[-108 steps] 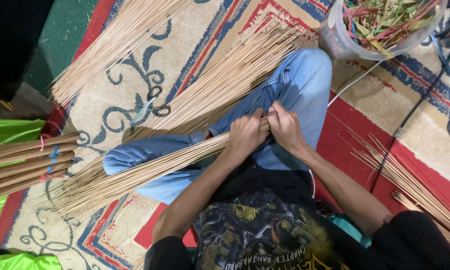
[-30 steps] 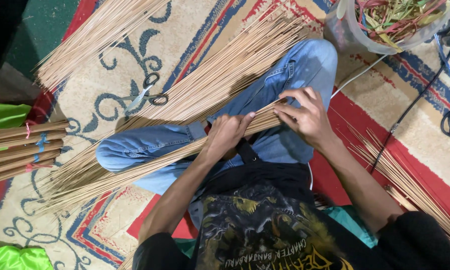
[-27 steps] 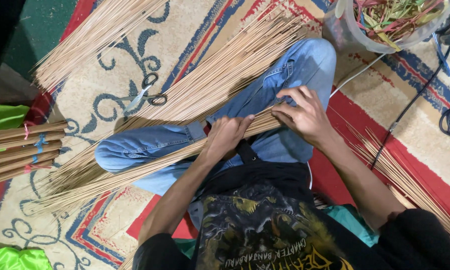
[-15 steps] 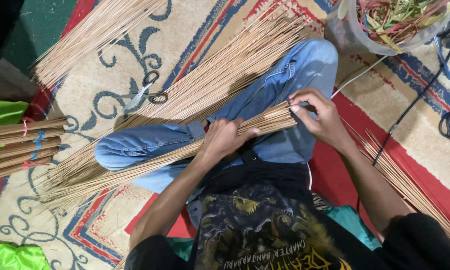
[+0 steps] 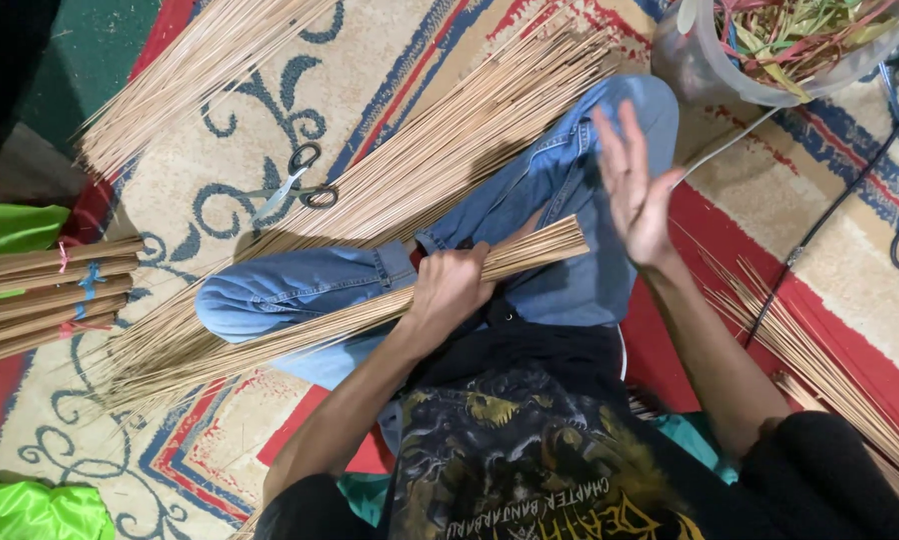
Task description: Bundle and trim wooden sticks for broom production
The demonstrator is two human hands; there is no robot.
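My left hand (image 5: 452, 290) is closed around a thick bundle of thin tan sticks (image 5: 310, 325) that lies across my lap, its cut end (image 5: 570, 238) pointing right and its loose tips fanning out to the left. My right hand (image 5: 634, 185) is held flat and open just to the right of that cut end, fingers spread, holding nothing. I sit cross-legged in blue jeans (image 5: 530, 215) on a patterned carpet.
More loose sticks lie on the carpet above my knee (image 5: 440, 150), at top left (image 5: 200, 70) and at right (image 5: 820, 350). Scissors (image 5: 295, 185) rest on the carpet. Tied stick bundles (image 5: 45, 295) lie at left; a clear tub of leaf scraps (image 5: 790, 45) stands top right.
My right hand has let go of the bundle's end and moved up and to the right, opening flat. My left hand keeps its grip on the sticks.
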